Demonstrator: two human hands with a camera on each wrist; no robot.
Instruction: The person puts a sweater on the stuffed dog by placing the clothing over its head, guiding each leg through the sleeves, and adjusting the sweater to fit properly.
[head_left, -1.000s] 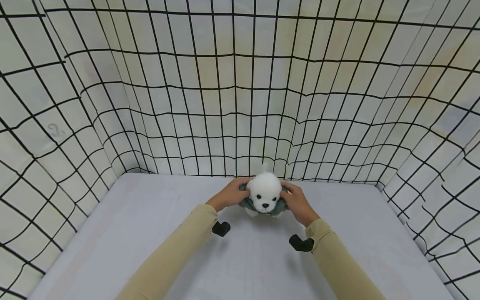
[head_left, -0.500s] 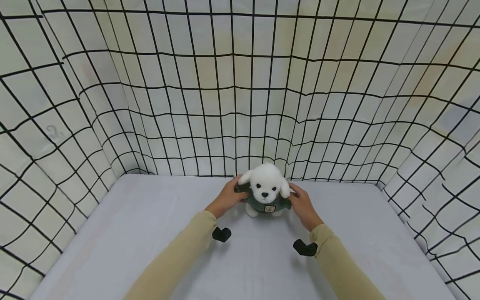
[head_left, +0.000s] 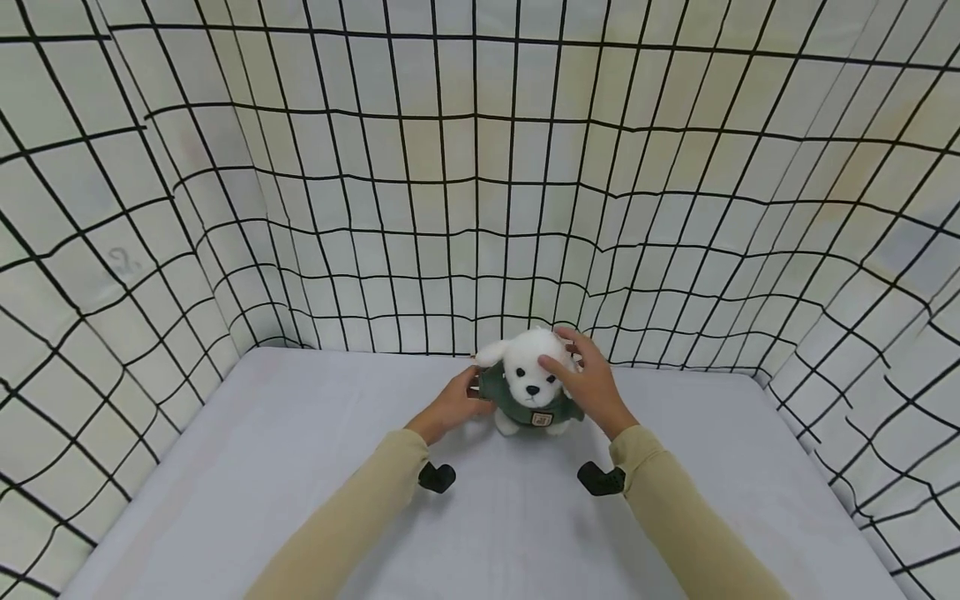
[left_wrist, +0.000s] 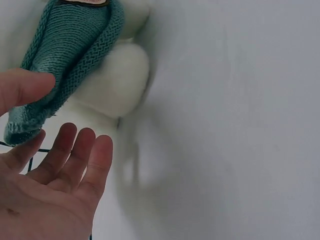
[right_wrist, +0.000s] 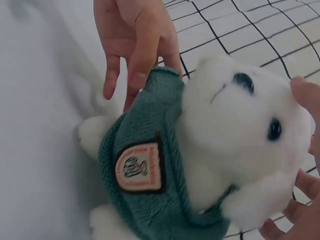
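1. While the plush dog sits upright at the far middle of the grey table, close to the grid-patterned back wall, it is flanked by both hands.

2. At the left, the left hand is seen beside the toy's flank. Its fingers lie straight and relaxed, and its thumb is laid on the edge of the green knitted sweater. The cloth is touched, not clamped; a firm pinch cannot be made out.

3. In the middle, the sweater is seen pulled down over the body, with its collar under the chin and its badge facing forward. The white head and both front feet are left uncovered. One white foot is seen below the sweater's hem in the left wrist view.

4. At the right, the right hand is held against the head, with the thumb on the cheek and the fingers curled round the far side and top, so the head is cupped.

5. As a judgement, the dressing is taken to be mostly done: the sweater is on and the toy stands. What remains is judged to be small: the hem straightened at the left side and the hands taken away.

6. Near the sleeves, two black wrist mounts are seen just above the table.
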